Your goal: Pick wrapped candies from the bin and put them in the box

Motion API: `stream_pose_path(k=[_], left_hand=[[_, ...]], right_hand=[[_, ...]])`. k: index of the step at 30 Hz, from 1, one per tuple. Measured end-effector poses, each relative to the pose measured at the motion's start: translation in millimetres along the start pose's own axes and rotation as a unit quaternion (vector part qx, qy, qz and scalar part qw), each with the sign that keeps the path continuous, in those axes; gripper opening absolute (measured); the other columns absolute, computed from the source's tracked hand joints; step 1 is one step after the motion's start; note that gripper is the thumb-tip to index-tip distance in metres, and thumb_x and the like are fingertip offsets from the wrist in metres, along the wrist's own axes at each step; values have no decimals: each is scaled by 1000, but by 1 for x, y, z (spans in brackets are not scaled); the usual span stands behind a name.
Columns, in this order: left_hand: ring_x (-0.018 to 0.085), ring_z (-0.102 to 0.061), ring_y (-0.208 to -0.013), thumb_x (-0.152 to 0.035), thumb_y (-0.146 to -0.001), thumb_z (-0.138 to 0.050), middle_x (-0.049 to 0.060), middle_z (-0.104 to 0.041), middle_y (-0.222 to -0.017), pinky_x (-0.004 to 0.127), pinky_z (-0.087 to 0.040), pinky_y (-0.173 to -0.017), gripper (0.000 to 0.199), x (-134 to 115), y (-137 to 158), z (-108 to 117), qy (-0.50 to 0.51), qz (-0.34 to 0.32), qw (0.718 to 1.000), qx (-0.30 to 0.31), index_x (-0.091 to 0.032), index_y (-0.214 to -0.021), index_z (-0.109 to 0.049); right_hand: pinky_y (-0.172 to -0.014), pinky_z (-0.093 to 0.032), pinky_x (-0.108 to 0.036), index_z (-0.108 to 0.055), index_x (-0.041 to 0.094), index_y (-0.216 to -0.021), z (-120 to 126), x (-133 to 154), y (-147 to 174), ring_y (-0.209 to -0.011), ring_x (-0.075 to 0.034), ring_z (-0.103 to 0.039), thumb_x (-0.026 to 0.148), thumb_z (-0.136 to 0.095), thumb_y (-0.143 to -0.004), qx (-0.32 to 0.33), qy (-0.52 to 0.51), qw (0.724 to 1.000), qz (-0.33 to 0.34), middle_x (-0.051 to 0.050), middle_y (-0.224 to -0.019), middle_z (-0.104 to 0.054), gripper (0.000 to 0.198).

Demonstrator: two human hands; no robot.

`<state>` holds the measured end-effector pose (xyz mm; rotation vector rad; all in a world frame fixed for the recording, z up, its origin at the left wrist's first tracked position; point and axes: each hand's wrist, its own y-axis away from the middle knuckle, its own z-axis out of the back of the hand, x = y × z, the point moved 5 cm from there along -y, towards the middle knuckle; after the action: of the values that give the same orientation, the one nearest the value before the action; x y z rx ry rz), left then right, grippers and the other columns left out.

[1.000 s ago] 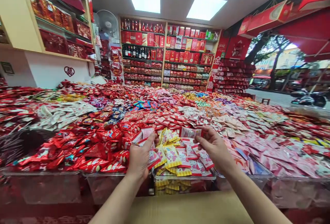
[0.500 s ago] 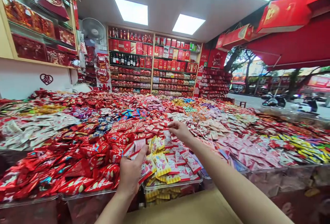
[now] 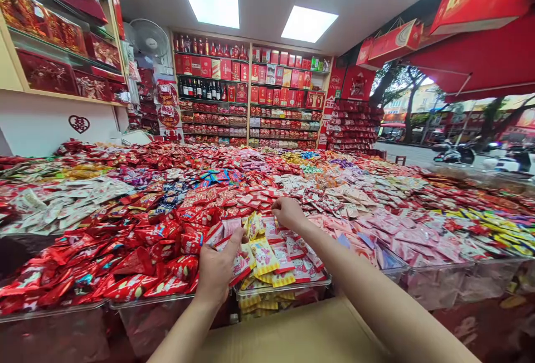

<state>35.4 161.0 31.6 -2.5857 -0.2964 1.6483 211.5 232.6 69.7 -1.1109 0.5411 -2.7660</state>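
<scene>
My left hand (image 3: 218,267) is closed at the left edge of a pile, its thumb over pink, white and red candy packets (image 3: 228,228). The fingers under them are mostly hidden. My right hand (image 3: 289,213) is bent down with curled fingers at the back of the same pile; its fingertips are hidden, so what they pinch cannot be made out. Between the hands lie yellow-and-white candy packets (image 3: 264,256) with a cartoon print and red-edged pink ones (image 3: 301,268). They fill a clear plastic bin (image 3: 284,289).
Red candy packets (image 3: 142,262) heap up on the left, pink packets (image 3: 413,240) on the right. A cardboard box (image 3: 292,335) stands below my arms. Shelves (image 3: 249,95) of bottles and red boxes line the back wall. Red gift boxes (image 3: 474,0) hang at upper right.
My right hand's fingers have curled further down at the pile. The left hand keeps its place at the packets. The view has tilted slightly down.
</scene>
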Motion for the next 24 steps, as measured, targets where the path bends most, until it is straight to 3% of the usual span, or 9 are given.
stream_pose_path(k=[5,7,10,15,18,22,24], left_hand=[[9,-55,-40,-36,-68,-60,-2,-63,-55,19,-47,-39,24,-1,13,-12,34,57,996,53,-15,-78,-60],[9,-56,-41,-37,-68,-60,-2,-64,-57,19,-47,-40,25,1,21,-19,41,79,993,75,-16,-83,-58],[8,-53,-37,-36,-65,-64,-3,-63,-53,19,-47,-39,28,7,33,-28,40,109,988,102,-18,-84,-56],[10,-54,-36,-36,-66,-64,-2,-62,-48,20,-47,-36,32,13,40,-32,19,144,981,132,-17,-89,-54],[10,-55,-37,-38,-71,-58,2,-66,-58,19,-46,-33,35,16,41,-34,9,197,964,180,-19,-101,-52],[11,-60,-51,-35,-71,-59,5,-66,-78,14,-42,-32,28,16,42,-33,44,237,953,181,-20,-95,-57],[9,-57,-50,-31,-68,-63,1,-65,-71,13,-40,-34,25,12,41,-30,44,212,964,156,-19,-90,-57]], right_hand=[[-57,-38,-23,-59,17,-77,17,35,53,-63,-12,-52,27,-47,-76,36,-85,993,70,-1,-71,-61,16],[-57,-39,-22,-58,17,-76,13,45,76,-63,-11,-53,33,-46,-78,95,-193,973,83,-1,-69,-59,21],[-52,-40,-22,-54,16,-73,1,47,96,-55,-10,-52,39,-53,-73,146,-348,925,44,1,-63,-57,23],[-38,-30,-18,-52,16,-62,2,31,102,-40,-5,-41,36,-63,-66,92,-438,894,-14,5,-49,-50,23],[-34,-22,-16,-54,16,-63,14,19,100,-34,-3,-33,34,-66,-63,31,-492,869,-33,8,-43,-45,21],[-37,-33,-16,-56,16,-71,11,14,99,-41,-5,-46,32,-66,-64,53,-547,835,-42,4,-50,-55,19],[-40,-38,-15,-58,16,-77,6,16,99,-47,-6,-50,32,-65,-66,75,-567,819,-47,2,-56,-57,20]])
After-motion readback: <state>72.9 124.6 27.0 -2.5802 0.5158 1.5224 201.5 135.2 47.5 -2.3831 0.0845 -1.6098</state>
